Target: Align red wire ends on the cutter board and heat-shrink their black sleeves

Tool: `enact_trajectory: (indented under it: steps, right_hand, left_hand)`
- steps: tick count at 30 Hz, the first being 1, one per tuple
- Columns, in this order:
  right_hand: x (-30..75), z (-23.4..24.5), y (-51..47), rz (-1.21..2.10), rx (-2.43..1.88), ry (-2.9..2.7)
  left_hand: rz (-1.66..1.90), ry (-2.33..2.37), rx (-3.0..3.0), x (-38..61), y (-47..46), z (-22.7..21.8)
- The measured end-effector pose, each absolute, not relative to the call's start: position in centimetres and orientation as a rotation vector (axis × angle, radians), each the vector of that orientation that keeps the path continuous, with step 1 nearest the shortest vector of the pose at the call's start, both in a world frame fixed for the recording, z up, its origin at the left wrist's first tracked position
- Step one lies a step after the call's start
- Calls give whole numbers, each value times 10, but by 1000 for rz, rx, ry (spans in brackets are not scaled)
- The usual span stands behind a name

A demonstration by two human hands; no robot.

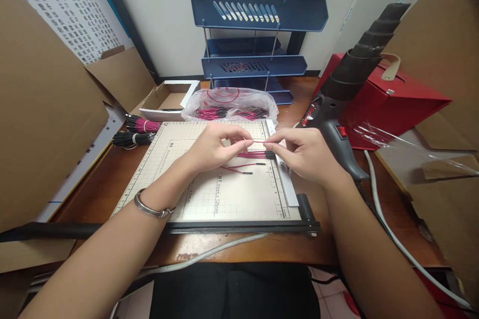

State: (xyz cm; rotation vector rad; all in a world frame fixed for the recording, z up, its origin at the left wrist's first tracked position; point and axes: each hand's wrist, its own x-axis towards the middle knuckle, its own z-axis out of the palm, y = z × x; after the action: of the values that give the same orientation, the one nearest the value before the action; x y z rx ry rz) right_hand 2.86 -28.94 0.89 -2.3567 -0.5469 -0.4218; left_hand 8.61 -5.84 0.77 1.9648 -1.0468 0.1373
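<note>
A thin red wire [258, 141] is stretched between my two hands above a paper cutter board [198, 194]. My left hand [220, 147] pinches one end between thumb and forefinger. The other end sits in the pinch of my right hand [301, 152], over the board's white ruler strip [288, 187]. Just below my fingers lies a bundle of red wires with black ends [256, 155]. Closer to me, two loose red wires with black tips [245, 165] rest on the board, partly hidden behind my left hand.
A clear plastic bag [230, 102] of red-and-black wires lies behind the board. Wire bundles [136, 132] and an open box [170, 97] are at left. A heat gun [337, 104] stands at right before a red box [404, 99]. Blue trays [258, 10] rise behind.
</note>
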Motion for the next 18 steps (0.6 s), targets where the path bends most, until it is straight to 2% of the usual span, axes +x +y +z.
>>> enact_trajectory:
  steps: [11, 18]
  right_hand:
    - [31, 7, -287, -129, -2395, -624]
    - [30, 8, -288, -98, -2404, -613]
  left_hand:
    - [-3, -1086, 1991, 85, -63, 4]
    - [-46, -1008, 2004, 86, -62, 4]
